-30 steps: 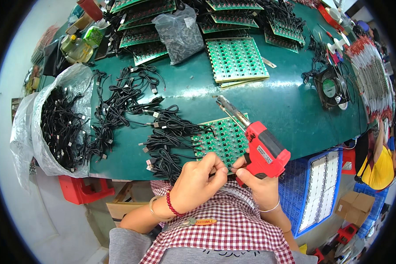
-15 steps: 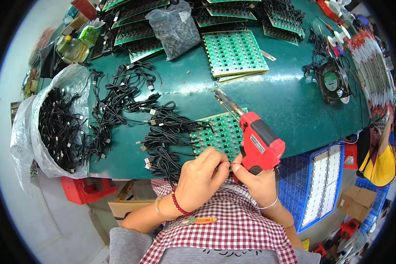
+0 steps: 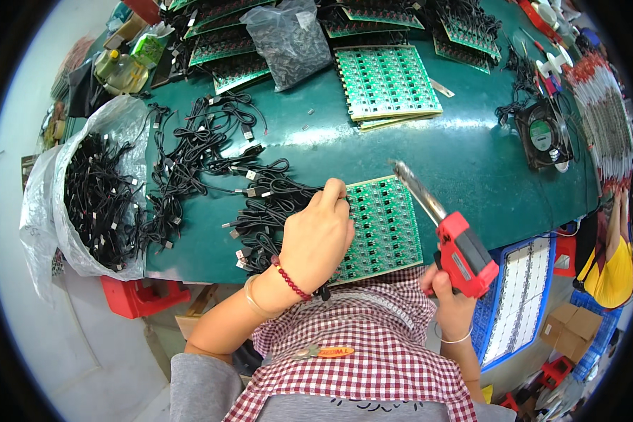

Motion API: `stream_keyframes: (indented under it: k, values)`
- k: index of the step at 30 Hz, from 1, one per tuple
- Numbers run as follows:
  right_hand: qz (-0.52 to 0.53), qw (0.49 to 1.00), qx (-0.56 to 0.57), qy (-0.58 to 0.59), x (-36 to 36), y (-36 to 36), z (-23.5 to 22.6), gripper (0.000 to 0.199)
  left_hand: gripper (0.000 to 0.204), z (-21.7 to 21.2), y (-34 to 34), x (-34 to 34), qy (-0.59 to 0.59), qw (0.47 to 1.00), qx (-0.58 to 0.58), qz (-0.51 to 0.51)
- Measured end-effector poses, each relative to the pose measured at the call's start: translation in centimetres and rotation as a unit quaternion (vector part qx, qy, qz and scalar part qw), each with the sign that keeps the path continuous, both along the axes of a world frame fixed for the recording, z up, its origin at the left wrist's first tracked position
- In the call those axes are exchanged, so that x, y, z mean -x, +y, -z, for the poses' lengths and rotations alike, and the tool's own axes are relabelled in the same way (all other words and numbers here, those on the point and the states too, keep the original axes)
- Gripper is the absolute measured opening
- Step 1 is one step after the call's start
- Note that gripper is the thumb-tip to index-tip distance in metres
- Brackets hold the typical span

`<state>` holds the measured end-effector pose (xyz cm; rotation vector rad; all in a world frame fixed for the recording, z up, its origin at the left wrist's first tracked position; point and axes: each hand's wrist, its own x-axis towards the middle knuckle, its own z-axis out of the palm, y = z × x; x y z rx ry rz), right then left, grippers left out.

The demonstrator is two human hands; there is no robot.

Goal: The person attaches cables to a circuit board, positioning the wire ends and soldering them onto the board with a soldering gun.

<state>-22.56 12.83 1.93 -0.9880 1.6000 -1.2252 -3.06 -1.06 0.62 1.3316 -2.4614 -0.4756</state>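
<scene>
Green table (image 3: 485,176) spans my feed, a bag (image 3: 39,204) at its left. I see the board (image 3: 385,228) near the front edge, left of the red gun (image 3: 465,257), which the fingers of the right hand (image 3: 453,307) clasp. The left hand (image 3: 315,235) bends over the board's left side, beside black cables (image 3: 252,222); I cannot tell whether its fingers grasp anything.

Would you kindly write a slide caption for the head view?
Left hand over the left edge of a green circuit board, right hand holding a red soldering gun, black cables nearby.
</scene>
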Motion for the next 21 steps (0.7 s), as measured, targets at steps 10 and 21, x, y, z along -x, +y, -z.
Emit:
stream_keyframes:
  k: [10, 21]
  values:
    - [-0.033, 0.997, -0.062, 0.009, 1.5, 5.5, 2.6, 0.026, 0.014, 0.4, -0.5, 0.5, -0.015, 1.000, -0.022, -0.008]
    - [-0.026, 0.991, -0.128, -0.022, 1.3, 5.8, 3.4, 0.029, 0.016, 0.4, -0.2, 0.6, -0.004, 0.999, -0.026, -0.022]
